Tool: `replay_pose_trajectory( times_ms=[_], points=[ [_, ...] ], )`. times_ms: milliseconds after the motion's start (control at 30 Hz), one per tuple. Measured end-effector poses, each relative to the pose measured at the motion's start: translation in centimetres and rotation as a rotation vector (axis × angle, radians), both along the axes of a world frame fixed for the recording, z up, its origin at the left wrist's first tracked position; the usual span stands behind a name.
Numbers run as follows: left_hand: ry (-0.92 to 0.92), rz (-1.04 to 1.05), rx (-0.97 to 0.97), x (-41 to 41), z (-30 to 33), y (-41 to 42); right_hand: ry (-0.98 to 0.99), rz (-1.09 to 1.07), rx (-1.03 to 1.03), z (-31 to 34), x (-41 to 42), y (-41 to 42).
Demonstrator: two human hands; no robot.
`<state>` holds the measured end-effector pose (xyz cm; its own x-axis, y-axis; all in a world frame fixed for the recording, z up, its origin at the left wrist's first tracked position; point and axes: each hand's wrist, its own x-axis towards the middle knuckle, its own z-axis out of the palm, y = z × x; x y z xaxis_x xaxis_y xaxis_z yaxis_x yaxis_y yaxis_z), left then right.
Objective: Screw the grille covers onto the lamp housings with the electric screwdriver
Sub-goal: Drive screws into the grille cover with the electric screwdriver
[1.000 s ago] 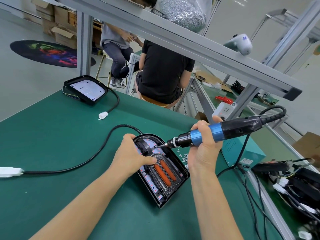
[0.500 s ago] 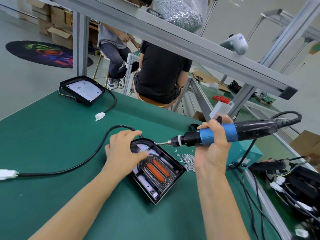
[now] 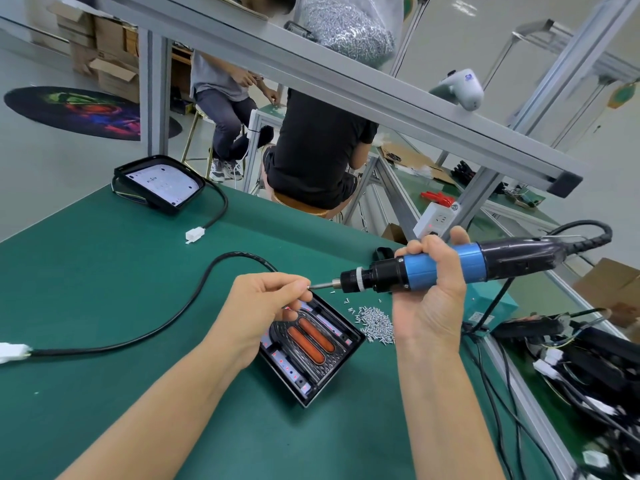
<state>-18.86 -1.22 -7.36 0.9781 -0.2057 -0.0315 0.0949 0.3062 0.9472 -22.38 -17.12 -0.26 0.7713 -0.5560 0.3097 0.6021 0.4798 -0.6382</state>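
A black lamp housing (image 3: 311, 351) with its grille cover and two orange strips lies on the green table (image 3: 104, 306). My right hand (image 3: 429, 299) grips the blue and black electric screwdriver (image 3: 450, 265), held level above the housing with its bit pointing left. My left hand (image 3: 263, 306) hovers over the housing's far end and pinches a small screw (image 3: 308, 286) against the bit tip. A pile of loose screws (image 3: 375, 322) lies just right of the housing.
A second lamp housing (image 3: 161, 183) sits at the table's far left corner, its cable ending in a white connector (image 3: 194, 234). A black cable (image 3: 173, 323) curves across the table. Tangled wires and parts (image 3: 571, 358) fill the right side. Two people sit beyond the table.
The screwdriver rose off the housing and swung level. My left hand left the housing's edge and now pinches a screw at the bit tip.
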Motion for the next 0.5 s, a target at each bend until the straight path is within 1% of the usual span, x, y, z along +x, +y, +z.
replay_pose_trajectory(
  times_ms=[267, 500],
  points=[
    [0.136, -0.073, -0.257, -0.51, 0.17, 0.01, -0.017, 0.035, 0.104, 0.06, -0.16, 0.02],
    [0.156, -0.055, -0.306, -0.51, 0.27, -0.28, -0.017, 0.045, 0.138, 0.1, -0.08, 0.05]
  ],
)
